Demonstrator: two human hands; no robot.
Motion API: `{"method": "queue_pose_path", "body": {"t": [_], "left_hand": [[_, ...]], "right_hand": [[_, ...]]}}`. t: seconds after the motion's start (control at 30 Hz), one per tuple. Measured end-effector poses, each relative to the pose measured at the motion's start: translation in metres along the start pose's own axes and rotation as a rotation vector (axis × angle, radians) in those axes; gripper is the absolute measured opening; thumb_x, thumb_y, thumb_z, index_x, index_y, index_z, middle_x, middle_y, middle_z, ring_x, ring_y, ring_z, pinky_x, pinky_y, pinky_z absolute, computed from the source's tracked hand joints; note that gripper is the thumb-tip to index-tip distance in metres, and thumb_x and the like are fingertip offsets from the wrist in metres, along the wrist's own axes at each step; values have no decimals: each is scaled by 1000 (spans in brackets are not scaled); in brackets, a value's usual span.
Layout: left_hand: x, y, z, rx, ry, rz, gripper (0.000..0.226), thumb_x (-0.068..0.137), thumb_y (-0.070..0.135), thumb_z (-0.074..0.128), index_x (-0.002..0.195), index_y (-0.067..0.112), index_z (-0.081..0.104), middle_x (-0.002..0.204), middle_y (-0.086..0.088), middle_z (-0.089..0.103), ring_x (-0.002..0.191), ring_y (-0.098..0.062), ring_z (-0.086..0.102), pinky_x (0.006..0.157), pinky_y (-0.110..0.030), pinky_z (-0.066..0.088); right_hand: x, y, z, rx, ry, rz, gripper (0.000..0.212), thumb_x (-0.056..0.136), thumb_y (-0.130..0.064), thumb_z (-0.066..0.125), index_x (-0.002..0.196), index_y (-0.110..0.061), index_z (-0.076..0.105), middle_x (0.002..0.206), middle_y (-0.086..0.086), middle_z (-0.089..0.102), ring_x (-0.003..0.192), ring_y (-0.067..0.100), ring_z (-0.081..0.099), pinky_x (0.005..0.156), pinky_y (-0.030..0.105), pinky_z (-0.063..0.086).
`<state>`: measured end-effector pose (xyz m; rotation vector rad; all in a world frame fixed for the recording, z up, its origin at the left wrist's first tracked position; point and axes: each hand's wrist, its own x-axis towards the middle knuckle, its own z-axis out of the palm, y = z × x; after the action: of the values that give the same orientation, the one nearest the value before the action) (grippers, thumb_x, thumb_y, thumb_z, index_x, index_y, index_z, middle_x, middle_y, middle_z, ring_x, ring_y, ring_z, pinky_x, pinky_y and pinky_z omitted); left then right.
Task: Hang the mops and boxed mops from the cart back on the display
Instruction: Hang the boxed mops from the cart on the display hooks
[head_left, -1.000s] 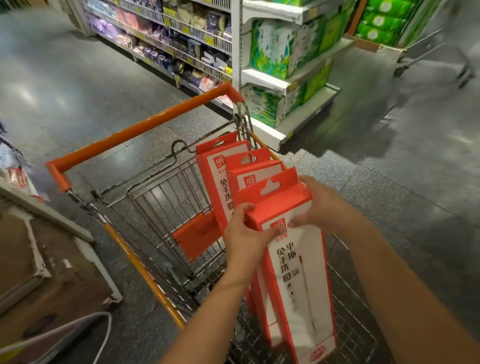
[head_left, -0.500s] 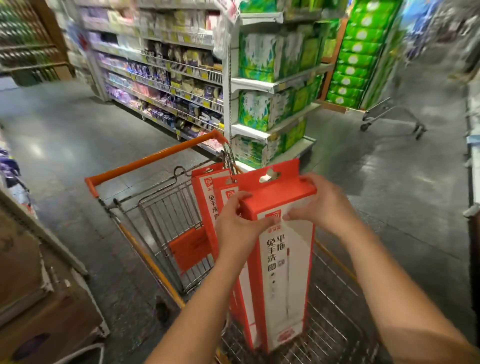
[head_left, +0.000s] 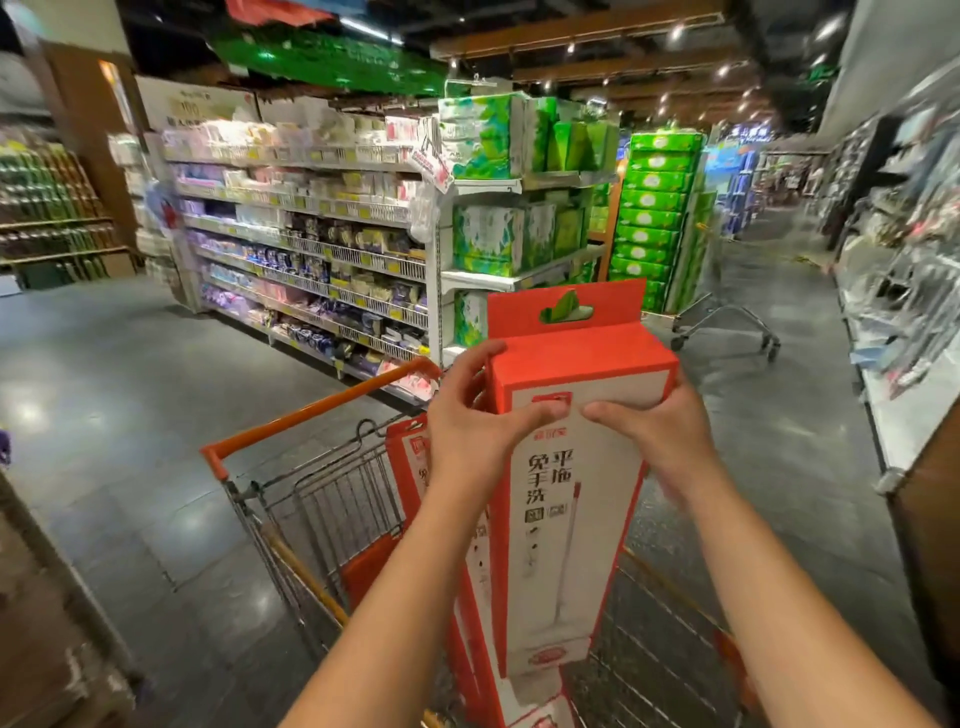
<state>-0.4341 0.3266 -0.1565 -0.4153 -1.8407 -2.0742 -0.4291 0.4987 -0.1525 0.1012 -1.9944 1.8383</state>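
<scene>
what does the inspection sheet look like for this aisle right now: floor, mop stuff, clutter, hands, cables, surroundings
surface: dark tiled floor
job's things: boxed mop held upright over the cart; more boxed mops standing in it
clutter: brown shape at lower left, too blurred to name
grippers: left hand and right hand grip the held box's upper sides, thumbs on its front
cables: nothing seen
surroundings: stocked shelves, green packs on an end shelf, a second trolley in the aisle
</scene>
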Motion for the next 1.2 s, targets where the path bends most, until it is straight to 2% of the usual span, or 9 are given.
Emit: {"method": "queue_pose_path", "body": {"t": [0.13,0.3,0.4,0.47,0.57,0.67,0.87,1.03,1.2], "left_hand": [[0,17,-21,-146,-8,50,74,57,2,87,113,38,54,111,9,66,104,-11,66,89,-38,56],[-3,24,-57,-275,-55,15,89,57,22,88,131,41,42,131,0,59,117,-15,61,94,-36,54],[-11,11,-80,-208,-212,-14,82,69,26,77,142,25,39,127,1,62,113,-9,62,91,-29,54],[-23,5,-88,-115,-325,-37,74,72,31,76,139,28,43,123,5,64,109,-3,62,89,-26,54],[-39,9,-89,-157,-393,-83,62,82,6,71,136,20,43,105,13,65,90,11,64,76,-13,54],[-54,22,-85,-222,-434,-76,61,79,-5,70,130,19,45,103,13,64,87,12,64,69,-7,48],[-96,62,-63,-433,-525,-102,69,71,1,78,132,12,49,107,8,68,91,3,67,76,-16,54],[-140,98,-45,-550,-663,-138,87,53,34,77,132,10,49,101,14,73,97,-7,69,78,-23,56],[-203,132,-29,-611,-793,-167,90,52,36,79,133,8,49,113,-1,70,105,-19,67,87,-36,56]], "right_hand": [[-20,-29,26,49,108,-99,68,39,-15,92,97,-30,60,88,-10,72,85,6,70,66,21,55],[-47,-64,64,20,236,-190,84,34,-21,94,111,-24,59,100,-4,70,92,10,69,74,27,56],[-67,-85,86,24,369,-234,82,39,-18,91,113,-28,55,99,-9,68,90,2,67,76,25,55],[-84,-98,95,30,449,-255,83,44,-13,93,116,-25,54,103,-4,69,94,10,68,81,33,57],[-110,-117,103,28,540,-270,74,57,-6,88,121,-18,52,106,1,69,94,15,69,81,38,58],[-140,-136,104,-26,608,-305,76,52,-15,91,118,-18,53,105,2,69,93,15,69,77,34,58],[-205,-177,80,-251,699,-362,72,59,-42,81,122,-19,54,115,1,67,104,15,66,87,38,56],[-270,-191,61,-412,803,-386,85,67,-56,75,136,-18,45,129,-3,60,119,14,58,98,47,49],[-356,-200,44,-447,948,-321,83,60,-53,73,133,-24,47,118,-13,64,110,4,62,86,25,55]]}}
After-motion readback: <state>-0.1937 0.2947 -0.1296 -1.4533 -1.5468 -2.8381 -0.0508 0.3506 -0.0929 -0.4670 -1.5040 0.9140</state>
